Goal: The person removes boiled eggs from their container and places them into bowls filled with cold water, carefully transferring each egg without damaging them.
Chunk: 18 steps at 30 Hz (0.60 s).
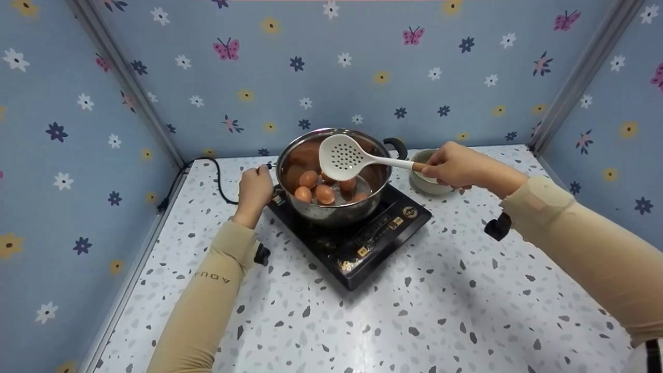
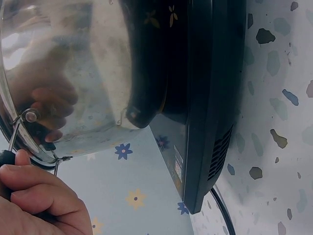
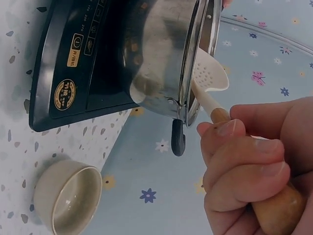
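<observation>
My left hand (image 1: 256, 190) grips the black side handle of a steel pot (image 1: 336, 213); in the left wrist view the fingers (image 2: 46, 196) curl round that handle. Several brown eggs (image 1: 325, 194) lie inside the pot. With my right hand (image 1: 456, 165) I hold a white skimmer (image 1: 342, 157) by its wooden handle (image 3: 279, 210). Its perforated head hangs over the pot's opening, above the eggs, and hides part of them. In the right wrist view the skimmer's head overlaps the pot rim.
Beneath the pot is a black induction cooker (image 1: 357, 254), its cord (image 1: 220, 181) running off to the left. A pale bowl (image 3: 68, 196) stands right of the pot, partly behind my right hand. Flowered panels (image 1: 362, 77) close off the back and sides of the speckled table (image 1: 414, 321).
</observation>
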Tool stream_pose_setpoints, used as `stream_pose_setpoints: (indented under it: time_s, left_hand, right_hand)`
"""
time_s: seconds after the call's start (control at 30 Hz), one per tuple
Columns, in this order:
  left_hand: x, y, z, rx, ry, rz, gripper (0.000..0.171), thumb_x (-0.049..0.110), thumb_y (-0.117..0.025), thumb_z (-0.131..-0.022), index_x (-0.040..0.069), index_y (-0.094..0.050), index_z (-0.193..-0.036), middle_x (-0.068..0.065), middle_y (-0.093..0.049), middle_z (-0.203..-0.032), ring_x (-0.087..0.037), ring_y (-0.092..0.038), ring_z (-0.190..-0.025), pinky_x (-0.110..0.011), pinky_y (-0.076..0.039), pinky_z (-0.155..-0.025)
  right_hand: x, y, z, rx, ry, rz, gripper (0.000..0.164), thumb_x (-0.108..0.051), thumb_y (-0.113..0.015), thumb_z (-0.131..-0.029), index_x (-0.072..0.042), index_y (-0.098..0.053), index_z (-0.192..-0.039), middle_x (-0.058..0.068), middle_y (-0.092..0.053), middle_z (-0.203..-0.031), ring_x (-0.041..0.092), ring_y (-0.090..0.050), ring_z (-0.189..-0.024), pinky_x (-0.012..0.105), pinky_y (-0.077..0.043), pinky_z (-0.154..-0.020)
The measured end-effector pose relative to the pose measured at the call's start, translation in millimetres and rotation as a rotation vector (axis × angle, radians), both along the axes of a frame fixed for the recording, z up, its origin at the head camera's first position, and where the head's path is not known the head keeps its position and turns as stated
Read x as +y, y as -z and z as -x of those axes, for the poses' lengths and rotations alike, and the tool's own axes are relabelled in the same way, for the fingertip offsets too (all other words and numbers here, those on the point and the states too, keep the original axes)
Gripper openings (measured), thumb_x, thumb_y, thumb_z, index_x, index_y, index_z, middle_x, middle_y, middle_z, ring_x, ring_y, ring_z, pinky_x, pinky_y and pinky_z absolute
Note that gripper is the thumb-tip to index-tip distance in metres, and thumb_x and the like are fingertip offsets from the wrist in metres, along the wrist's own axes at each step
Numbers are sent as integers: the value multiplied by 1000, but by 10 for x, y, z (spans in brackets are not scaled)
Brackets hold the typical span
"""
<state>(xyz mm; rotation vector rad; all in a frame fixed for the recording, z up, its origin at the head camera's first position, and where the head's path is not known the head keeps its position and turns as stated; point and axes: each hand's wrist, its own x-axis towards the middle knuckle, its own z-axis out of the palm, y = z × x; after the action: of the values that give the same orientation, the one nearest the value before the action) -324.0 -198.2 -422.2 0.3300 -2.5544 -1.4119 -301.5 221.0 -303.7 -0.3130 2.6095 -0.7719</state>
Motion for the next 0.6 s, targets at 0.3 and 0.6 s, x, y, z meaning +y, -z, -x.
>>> stream_pose_setpoints:
  time_s: [0.3,0.6]
  left_hand:
    - [-5,12,9,-3,7,-4,41,29,-33,-118,12,-46,-83,-6,-47,-78,-19,-44,-65,-36,-40,-68]
    - [2,4,6,4,-7,-3,41,26,-33,-118,11,-46,-82,-8,-45,-80,-23,-44,-71,-38,-40,-73]
  right_hand:
    - [-74,-7,62,12,-60,-56,33,-29,-60,-112,-1,-76,-106,-2,-54,-63,9,-40,-49,25,-35,-45]
    - [-179,-32,115,5,-95,-51,39,-34,-58,-114,-1,-75,-122,-2,-53,-60,9,-36,-45,26,-32,-43]
